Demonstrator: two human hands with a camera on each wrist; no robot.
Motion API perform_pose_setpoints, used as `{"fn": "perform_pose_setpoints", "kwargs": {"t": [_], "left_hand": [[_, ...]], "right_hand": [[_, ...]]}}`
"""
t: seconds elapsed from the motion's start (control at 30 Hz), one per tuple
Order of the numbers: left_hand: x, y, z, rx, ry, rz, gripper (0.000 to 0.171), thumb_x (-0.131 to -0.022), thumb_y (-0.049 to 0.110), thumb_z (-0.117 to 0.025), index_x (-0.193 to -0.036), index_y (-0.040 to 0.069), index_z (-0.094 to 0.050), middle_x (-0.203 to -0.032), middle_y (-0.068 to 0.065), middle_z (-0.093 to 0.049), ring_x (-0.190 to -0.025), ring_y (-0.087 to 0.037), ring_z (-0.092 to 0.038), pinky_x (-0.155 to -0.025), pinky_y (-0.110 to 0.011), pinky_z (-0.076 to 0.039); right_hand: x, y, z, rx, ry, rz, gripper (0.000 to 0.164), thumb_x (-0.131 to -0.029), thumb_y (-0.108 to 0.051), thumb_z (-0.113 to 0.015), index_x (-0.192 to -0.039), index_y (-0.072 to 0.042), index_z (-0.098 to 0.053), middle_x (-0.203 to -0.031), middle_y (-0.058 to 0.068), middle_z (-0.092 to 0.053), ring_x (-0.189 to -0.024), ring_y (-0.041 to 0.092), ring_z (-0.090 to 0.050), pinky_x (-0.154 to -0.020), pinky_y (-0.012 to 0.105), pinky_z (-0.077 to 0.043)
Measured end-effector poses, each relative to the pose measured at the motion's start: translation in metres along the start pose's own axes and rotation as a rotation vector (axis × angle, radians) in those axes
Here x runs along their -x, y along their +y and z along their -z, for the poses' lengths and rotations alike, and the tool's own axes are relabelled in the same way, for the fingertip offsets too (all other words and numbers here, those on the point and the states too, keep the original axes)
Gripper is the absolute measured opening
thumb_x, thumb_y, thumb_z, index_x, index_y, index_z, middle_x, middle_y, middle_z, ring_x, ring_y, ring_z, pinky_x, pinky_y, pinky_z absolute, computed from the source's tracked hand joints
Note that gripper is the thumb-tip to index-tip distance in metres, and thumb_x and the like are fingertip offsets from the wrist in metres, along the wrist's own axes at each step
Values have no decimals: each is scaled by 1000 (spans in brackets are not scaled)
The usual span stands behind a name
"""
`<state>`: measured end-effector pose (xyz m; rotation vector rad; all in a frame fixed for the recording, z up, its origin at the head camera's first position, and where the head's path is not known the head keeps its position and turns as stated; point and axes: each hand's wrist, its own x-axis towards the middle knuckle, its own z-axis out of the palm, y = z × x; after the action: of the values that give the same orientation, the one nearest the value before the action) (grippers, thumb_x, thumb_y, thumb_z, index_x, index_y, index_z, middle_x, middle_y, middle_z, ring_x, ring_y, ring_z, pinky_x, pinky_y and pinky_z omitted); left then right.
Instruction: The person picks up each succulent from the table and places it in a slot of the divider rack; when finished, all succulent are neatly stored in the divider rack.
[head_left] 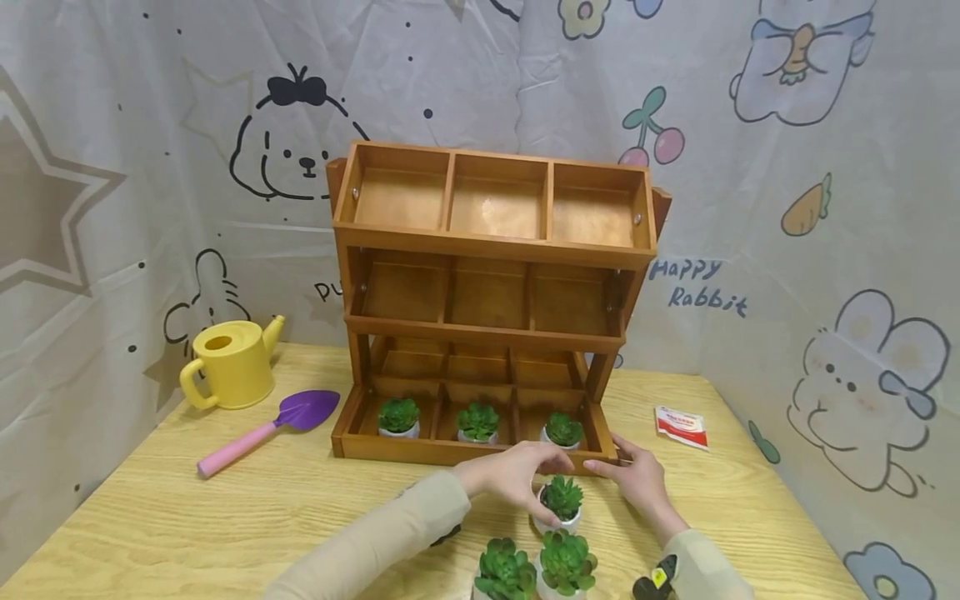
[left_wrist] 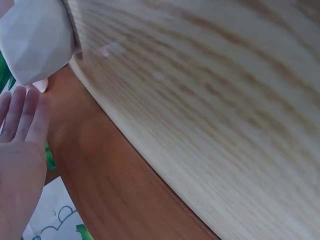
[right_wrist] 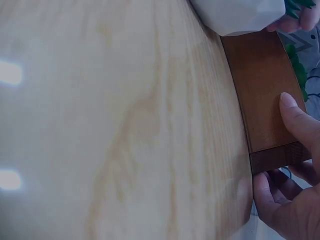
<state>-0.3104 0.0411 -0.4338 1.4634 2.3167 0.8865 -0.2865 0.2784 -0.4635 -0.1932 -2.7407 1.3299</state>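
Note:
A wooden three-tier planter shelf (head_left: 480, 242) stands at the back of the table. My right hand (head_left: 636, 479) grips its lower right front corner, with the thumb (right_wrist: 295, 117) on the front board and the other fingers round the end. In front of the shelf sits a small succulent in a white faceted pot (head_left: 558, 504). My left hand (head_left: 521, 475) reaches round this plant from the left, thumb by the pot and fingers beyond it. In the left wrist view those fingers (left_wrist: 30, 112) are straight, their tips close to the white pot (left_wrist: 37, 40).
The bottom front row holds succulents on the left (head_left: 399, 417), in the middle (head_left: 477, 422) and on the right (head_left: 562, 431). Two more succulents (head_left: 506, 571) (head_left: 566, 562) stand nearest me. Around lie a yellow watering can (head_left: 236, 367), a purple-and-pink trowel (head_left: 273, 429) and a red-and-white packet (head_left: 681, 427).

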Motion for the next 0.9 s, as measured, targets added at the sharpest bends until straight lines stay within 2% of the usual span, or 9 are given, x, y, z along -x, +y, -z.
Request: {"fn": "perform_pose_setpoints", "kwargs": {"t": [0.13,0.27,0.47,0.77,0.9], "left_hand": [[-1,-4,-2,23,-46,9,70,-77,31,-79,-135,8,-46,-132,-2,-54,-115,-6,-54,-95,-19,-45],[0,-6,-2,105,-70,36,67,-78,30,-79,-134,10,-47,-131,1,-54,-114,-3,-54,-92,-18,-47],[1,-8,-1,149,-86,38,59,-81,25,-76,-132,12,-50,-121,5,-58,-109,0,-55,-92,-19,-47],[3,-9,-1,136,-166,46,68,-76,11,-77,-137,11,-46,-128,-1,-56,-113,-4,-53,-94,-19,-46],[3,-9,-4,111,-153,48,72,-73,11,-81,-136,10,-46,-127,-1,-56,-112,-4,-54,-92,-17,-46]], "right_hand": [[-1,1,-1,4,6,1,86,-78,-43,-77,-142,2,-42,-128,28,-56,-118,42,-55,-98,55,-42],[-2,2,-1,-1,8,9,86,-77,-44,-77,-141,2,-43,-126,28,-58,-116,42,-57,-97,55,-43],[-4,2,-1,19,11,4,87,-76,-45,-78,-141,2,-43,-126,27,-59,-116,40,-57,-97,54,-43],[-2,-2,2,2,-19,18,84,-77,-38,-79,-141,3,-42,-126,30,-57,-114,41,-58,-96,53,-45],[-2,-4,1,-14,-28,38,85,-77,-35,-80,-141,4,-40,-129,31,-55,-114,43,-58,-95,52,-46]]}}
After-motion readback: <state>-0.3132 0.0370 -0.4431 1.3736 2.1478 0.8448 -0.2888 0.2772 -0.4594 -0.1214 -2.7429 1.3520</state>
